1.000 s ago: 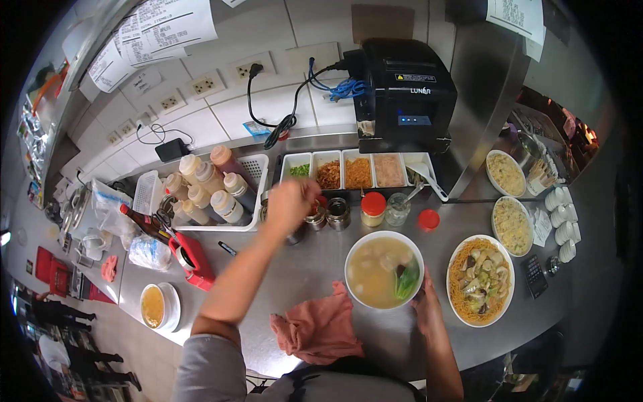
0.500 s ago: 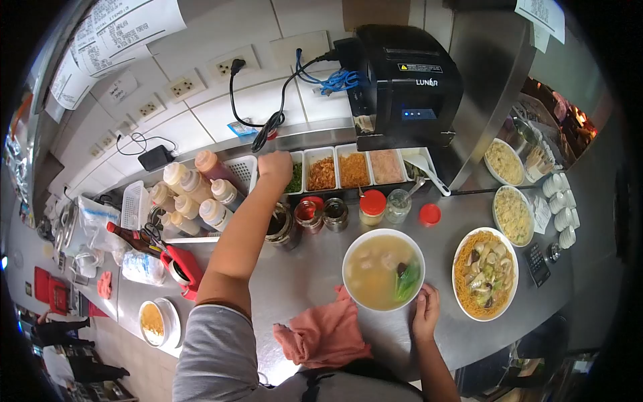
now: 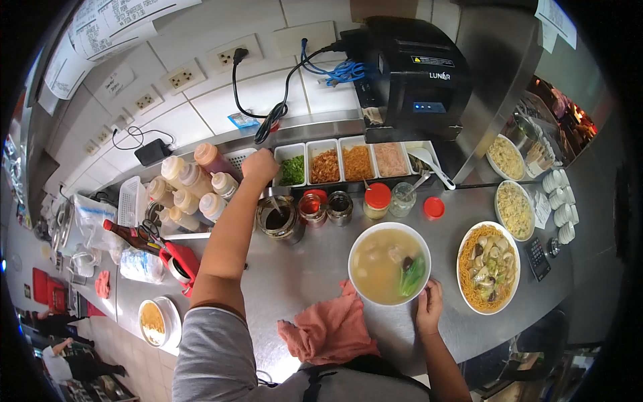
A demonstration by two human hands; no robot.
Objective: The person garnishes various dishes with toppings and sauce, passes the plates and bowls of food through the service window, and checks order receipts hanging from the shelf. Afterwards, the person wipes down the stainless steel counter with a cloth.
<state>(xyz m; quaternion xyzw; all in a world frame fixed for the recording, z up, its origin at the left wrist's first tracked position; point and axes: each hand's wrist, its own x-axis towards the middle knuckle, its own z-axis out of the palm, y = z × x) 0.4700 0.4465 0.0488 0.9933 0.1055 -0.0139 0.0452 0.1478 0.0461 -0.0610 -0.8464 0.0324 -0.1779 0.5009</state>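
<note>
My left hand point(image 3: 260, 166) is closed beside the tub of chopped green onions point(image 3: 293, 170), over the end of a white perforated basket point(image 3: 238, 159). Its fingertips face away, so whatever they may hold is hidden. Below that forearm stands an open jar of dark sauce point(image 3: 277, 218) with a utensil in it. My right hand point(image 3: 429, 308) has its fingers curled against the right rim of a white soup bowl point(image 3: 353, 275). Cloudy broth, pale dumpling-like pieces and a leafy green point(image 3: 411, 275) fill the bowl, which rests on the steel counter.
Sauce bottles point(image 3: 194, 181) crowd the left. More topping tubs point(image 3: 356, 163) line the back below a black printer point(image 3: 418, 84). A noodle dish point(image 3: 488, 268) sits to the right, near two bowls of pale food point(image 3: 515, 211). A pink cloth point(image 3: 328, 328) lies in front.
My left hand has shifted left off the green onion tub, which now shows fully. My right hand stays at the soup bowl. The view has moved slightly.
</note>
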